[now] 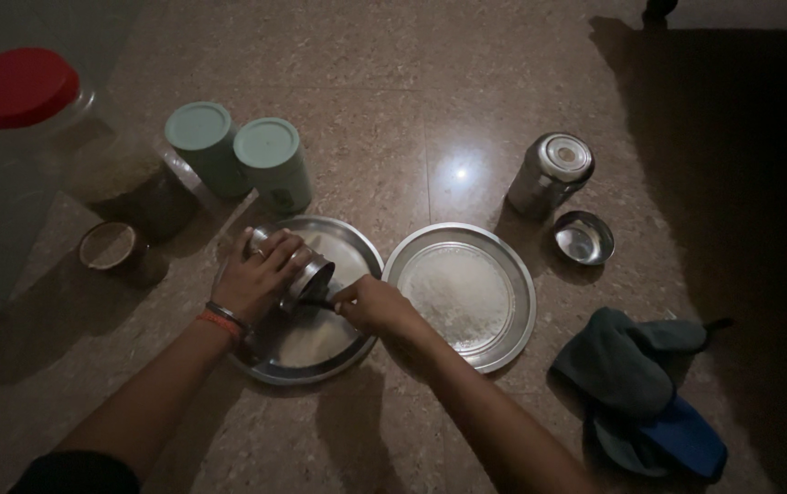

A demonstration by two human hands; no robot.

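Observation:
My left hand [261,274] grips a small steel cup [309,273], tilted on its side over a round steel plate [357,247] on the floor. My right hand [373,304] pinches a thin dark utensil [323,303] whose end reaches into the cup's mouth. A second steel plate [460,295] lies just right of the first, with a pale layer spread in it.
Two pale green lidded canisters [240,157] stand behind the plates. A large clear jar with a red lid [20,88] and a small brown bowl [110,245] are at left. A steel lidded container [551,172], a small steel bowl [583,238] and grey-blue cloths [636,384] lie at right.

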